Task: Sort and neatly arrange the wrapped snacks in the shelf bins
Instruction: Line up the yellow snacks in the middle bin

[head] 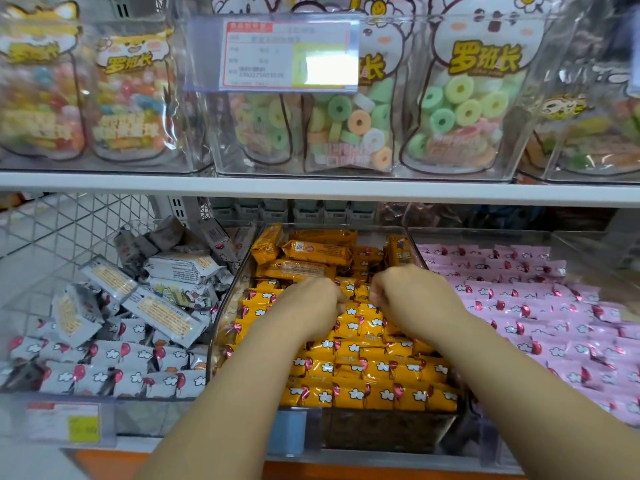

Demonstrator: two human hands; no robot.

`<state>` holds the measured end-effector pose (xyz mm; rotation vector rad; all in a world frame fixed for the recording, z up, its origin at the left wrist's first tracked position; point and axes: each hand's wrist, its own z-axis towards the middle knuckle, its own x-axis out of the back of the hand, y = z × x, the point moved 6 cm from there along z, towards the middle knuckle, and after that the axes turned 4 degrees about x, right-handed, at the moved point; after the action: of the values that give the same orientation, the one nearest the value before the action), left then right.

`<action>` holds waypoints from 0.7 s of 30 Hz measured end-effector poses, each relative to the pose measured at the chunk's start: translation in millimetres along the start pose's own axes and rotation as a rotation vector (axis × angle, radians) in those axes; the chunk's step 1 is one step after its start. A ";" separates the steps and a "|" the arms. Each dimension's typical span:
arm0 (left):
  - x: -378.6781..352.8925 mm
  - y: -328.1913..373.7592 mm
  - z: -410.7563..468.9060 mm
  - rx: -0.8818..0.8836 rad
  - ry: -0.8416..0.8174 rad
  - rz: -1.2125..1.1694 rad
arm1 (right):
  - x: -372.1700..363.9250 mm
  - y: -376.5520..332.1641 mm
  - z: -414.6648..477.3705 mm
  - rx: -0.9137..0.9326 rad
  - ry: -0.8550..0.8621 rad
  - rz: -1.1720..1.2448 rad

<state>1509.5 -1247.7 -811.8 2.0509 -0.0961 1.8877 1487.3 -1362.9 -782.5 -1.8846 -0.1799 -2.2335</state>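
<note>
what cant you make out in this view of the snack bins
Head view:
1. Fingertips of left hand and right hand: buried among orange snacks, grip unclear.
2. Print on upper price label: blurred, with glare.
3. Rows of pink snacks: cut by right edge.

The orange foil-wrapped snack bars (363, 372), printed with balloons and clouds, fill the middle clear plastic bin (388, 434). Under and nearer than the left hand (308, 303) and the right hand (412, 296) they lie in flat, tidy rows; beyond the hands several lie loose and tilted. Left of the left hand, grey wrapped snacks (114, 358) are partly heaped in disorder. Right of the right hand, pink wrapped snacks (540, 306) lie in even rows.
</note>
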 end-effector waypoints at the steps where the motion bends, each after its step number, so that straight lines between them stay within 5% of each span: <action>1: 1.0 -0.2 -0.2 -0.003 -0.024 -0.001 | -0.3 0.5 -0.3 0.005 -0.008 0.001; 7: 7.4 -0.8 -1.3 0.030 0.053 0.004 | -0.5 1.1 -1.6 0.078 -0.141 0.013; 14: 14.2 22.2 -3.5 -0.083 0.111 -0.237 | 30.9 59.5 -27.5 -0.152 0.193 0.317; 21: -6.9 46.9 0.8 -0.148 0.025 -0.054 | 19.2 70.6 -40.7 -0.113 0.141 0.519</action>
<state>1496.3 -1293.1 -808.7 1.9120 -0.1676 1.8166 1462.2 -1442.3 -773.8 -1.5798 0.4182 -2.0270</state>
